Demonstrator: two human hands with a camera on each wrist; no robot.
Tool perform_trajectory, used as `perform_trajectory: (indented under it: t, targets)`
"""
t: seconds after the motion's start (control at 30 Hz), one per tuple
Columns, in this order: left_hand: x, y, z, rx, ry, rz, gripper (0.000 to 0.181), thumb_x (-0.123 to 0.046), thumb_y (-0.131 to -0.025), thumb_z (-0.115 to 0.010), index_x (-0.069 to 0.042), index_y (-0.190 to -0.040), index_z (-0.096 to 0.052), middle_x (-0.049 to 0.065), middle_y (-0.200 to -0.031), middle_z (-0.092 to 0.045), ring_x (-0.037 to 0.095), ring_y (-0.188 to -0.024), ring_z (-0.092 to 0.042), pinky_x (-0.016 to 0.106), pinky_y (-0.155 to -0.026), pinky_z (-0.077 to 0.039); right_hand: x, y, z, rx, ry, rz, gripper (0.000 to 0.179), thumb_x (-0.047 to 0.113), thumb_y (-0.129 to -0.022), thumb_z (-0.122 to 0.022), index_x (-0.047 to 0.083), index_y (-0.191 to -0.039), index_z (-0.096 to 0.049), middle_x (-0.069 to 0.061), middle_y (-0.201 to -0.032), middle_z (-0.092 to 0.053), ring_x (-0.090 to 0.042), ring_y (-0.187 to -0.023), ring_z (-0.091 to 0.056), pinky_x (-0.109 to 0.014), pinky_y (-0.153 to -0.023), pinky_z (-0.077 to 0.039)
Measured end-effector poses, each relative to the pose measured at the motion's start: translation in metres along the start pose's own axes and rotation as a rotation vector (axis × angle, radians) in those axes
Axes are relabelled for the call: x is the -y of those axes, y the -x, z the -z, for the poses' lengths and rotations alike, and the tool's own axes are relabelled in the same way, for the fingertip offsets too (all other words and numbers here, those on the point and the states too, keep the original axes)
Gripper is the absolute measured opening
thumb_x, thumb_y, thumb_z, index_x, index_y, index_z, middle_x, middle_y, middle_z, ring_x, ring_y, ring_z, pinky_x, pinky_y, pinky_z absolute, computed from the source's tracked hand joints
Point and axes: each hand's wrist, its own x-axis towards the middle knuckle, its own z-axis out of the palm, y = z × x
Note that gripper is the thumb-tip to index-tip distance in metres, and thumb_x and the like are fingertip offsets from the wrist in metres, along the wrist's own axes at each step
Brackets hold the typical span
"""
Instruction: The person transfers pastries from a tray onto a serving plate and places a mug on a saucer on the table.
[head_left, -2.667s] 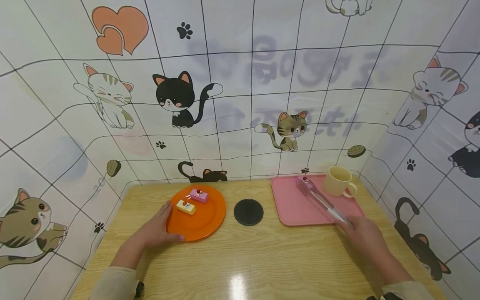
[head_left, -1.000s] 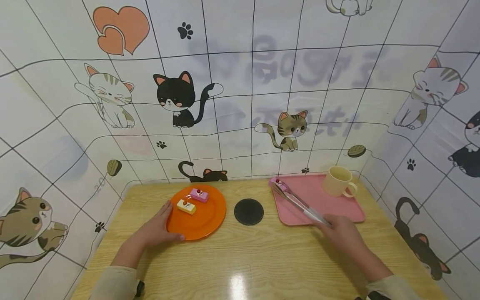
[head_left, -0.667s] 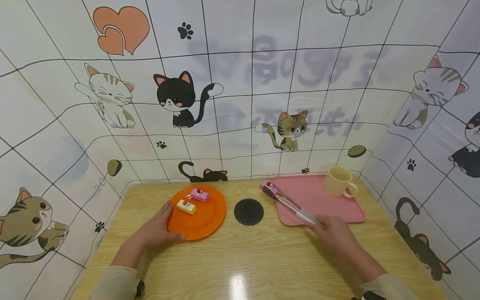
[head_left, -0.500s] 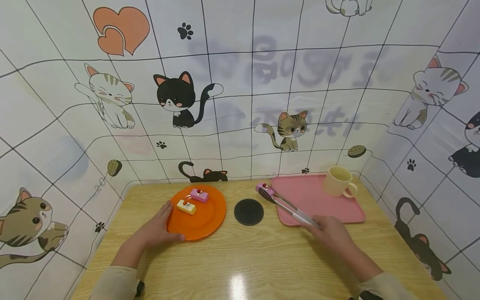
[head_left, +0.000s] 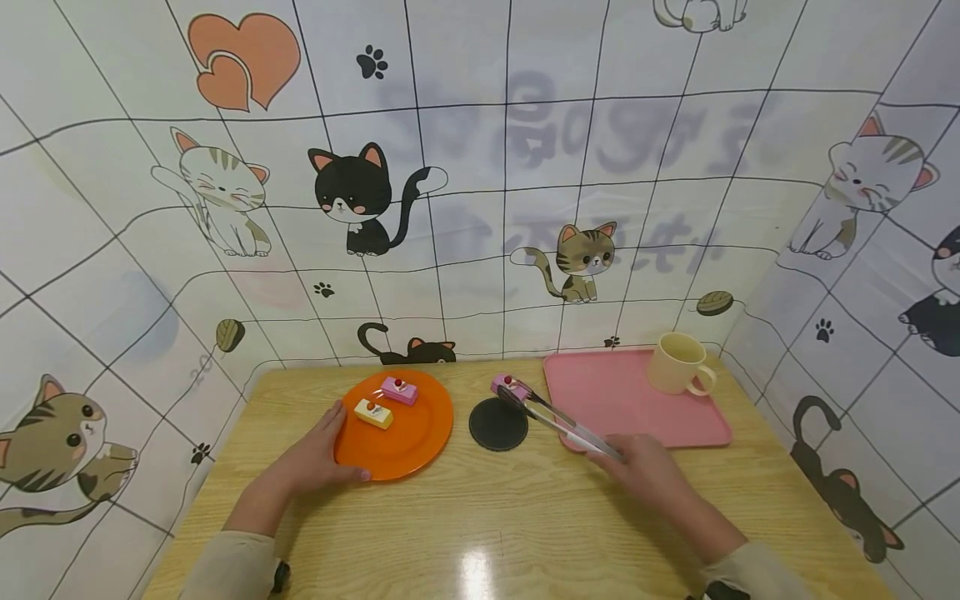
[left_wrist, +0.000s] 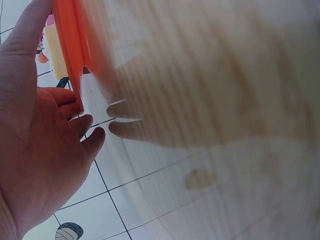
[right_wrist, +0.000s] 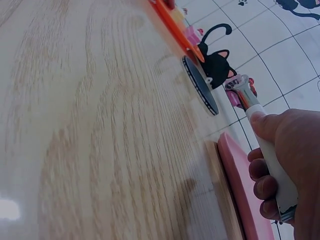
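Note:
My right hand [head_left: 647,472] grips metal tongs [head_left: 577,433] by their white-sided handle. Between the tips of the tongs is a small pink toy cake slice [head_left: 501,382] with a red berry on top, above the far edge of the black round coaster [head_left: 498,427]. On the left, my left hand [head_left: 318,457] holds the rim of an orange plate [head_left: 412,457], thumb and fingers spread around its edge. Another pink cake slice [head_left: 399,391] and a yellow one [head_left: 373,414] lie on that plate. In the left wrist view, the fingers [left_wrist: 70,112] lie against the plate's rim.
A pink tray [head_left: 622,392] stands on the right of the wooden table [head_left: 480,517], and a pale yellow mug [head_left: 677,364] is on its far right part. Cat-printed walls [head_left: 472,208] close in the back and both sides.
The tongs with the pink cake slice have moved left, off the pink tray and over to the coaster, my right hand with them. My left hand and the plate stay in place.

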Motion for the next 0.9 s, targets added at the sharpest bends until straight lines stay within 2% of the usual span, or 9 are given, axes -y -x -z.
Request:
perform_trajectory:
  t: [0.33,0.9]
  targets:
    - [0.001,0.000,0.000,-0.007,0.000,-0.003,0.144,-0.070,-0.077,-0.092,0.004,-0.174,-0.015,0.025,-0.184,-0.006,0.053,-0.165,-0.017,0.071,-0.129,-0.027,0.012,-0.006,-0.011,0.019,0.016,0.056,0.047,0.036,-0.102,-0.082,0.026,-0.070,-0.049,0.018,-0.060,-0.038,-0.001,-0.056,-0.035,-0.023,-0.053,-0.034]
    - [-0.002,0.002,0.000,-0.003,0.015,0.010,0.145,-0.070,-0.077,-0.092,0.001,-0.176,-0.014,0.024,-0.184,-0.005,0.053,-0.165,-0.017,0.071,-0.128,-0.027,0.031,-0.017,-0.014,0.084,0.010,0.115,0.034,0.038,-0.105,-0.078,0.028,-0.077,-0.060,0.019,-0.061,-0.042,-0.001,-0.056,-0.039,-0.025,-0.054,-0.037]
